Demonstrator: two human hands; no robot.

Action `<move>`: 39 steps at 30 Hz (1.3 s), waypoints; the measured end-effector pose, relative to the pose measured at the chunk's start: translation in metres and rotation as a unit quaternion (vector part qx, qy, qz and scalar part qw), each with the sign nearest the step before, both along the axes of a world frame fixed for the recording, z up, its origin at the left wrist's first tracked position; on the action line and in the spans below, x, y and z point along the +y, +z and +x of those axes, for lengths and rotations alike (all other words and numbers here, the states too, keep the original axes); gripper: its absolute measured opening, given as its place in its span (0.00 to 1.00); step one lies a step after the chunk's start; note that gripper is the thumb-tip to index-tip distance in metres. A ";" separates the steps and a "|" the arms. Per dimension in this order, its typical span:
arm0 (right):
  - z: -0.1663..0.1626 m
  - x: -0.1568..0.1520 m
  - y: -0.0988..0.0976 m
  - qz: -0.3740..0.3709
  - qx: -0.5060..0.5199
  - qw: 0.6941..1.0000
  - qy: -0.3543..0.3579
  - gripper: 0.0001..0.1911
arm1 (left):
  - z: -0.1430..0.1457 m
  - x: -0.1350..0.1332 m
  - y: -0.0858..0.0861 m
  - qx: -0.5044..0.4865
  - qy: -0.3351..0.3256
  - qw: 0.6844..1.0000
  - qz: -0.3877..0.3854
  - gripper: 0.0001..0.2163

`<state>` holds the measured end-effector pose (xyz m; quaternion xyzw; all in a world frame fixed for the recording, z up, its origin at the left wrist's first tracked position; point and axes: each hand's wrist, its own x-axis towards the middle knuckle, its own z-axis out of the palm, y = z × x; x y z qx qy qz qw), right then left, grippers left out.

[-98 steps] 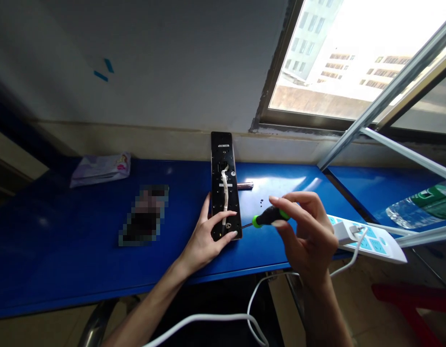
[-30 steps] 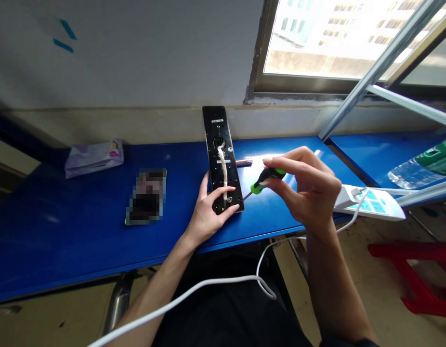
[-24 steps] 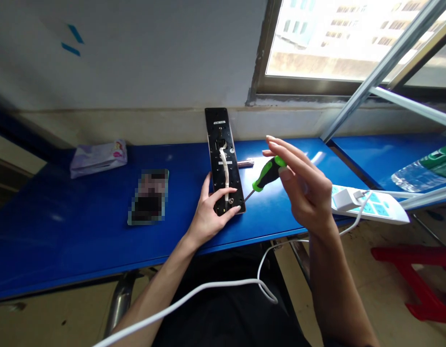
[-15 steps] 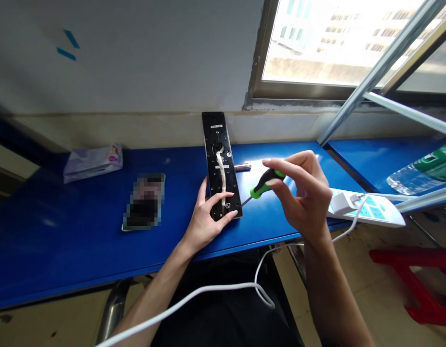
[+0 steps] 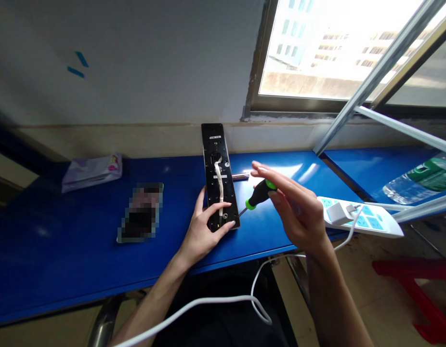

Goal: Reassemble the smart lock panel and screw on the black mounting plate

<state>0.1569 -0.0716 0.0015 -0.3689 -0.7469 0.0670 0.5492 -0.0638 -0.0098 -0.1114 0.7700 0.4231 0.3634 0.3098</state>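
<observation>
A long black door lock panel leans tilted against the wall, its back toward me, with a white-wrapped cable running down it. My left hand grips the lower end, fingers over the face and thumb by the bottom right corner. A screwdriver with a black and green handle slants down to that corner, its tip close to my left thumb. My right hand has the handle between thumb and fingers, the fingers stretched along its top. From behind the panel a shiny bar sticks out to the right.
On the blue table lie a blurred phone and a purple packet. To the right are a white power strip with a plugged-in charger, a water bottle and metal rack bars. A white cable crosses above my lap.
My right hand's fingers have straightened and shifted along the screwdriver handle, which has turned slightly. The whole view has tipped, so things sit a little lower. My left hand keeps its grip.
</observation>
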 end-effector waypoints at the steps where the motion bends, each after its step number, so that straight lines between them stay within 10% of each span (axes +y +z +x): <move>1: -0.001 -0.001 0.000 -0.002 0.001 1.000 0.014 0.28 | 0.000 0.000 0.000 0.000 0.000 1.000 0.003 0.17; 8: -0.019 0.004 0.000 0.052 0.012 0.997 -0.049 0.18 | 0.001 0.003 -0.005 0.000 -0.004 1.000 0.018 0.19; 13: -0.013 0.009 -0.011 -0.054 0.013 0.998 -0.012 0.29 | -0.004 -0.002 -0.002 0.036 -0.001 0.999 0.039 0.25; 24: 0.044 0.023 -0.035 -0.009 0.077 0.970 -0.231 0.26 | 0.031 0.038 0.069 0.084 -0.146 0.968 0.184 0.12; 32: 0.046 0.041 -0.059 0.001 0.075 0.975 -0.211 0.20 | 0.061 0.060 0.061 0.155 -0.188 0.951 0.190 0.11; 39: 0.034 0.027 -0.036 0.035 0.125 0.977 -0.169 0.29 | 0.035 0.054 0.068 0.078 -0.155 0.965 0.197 0.12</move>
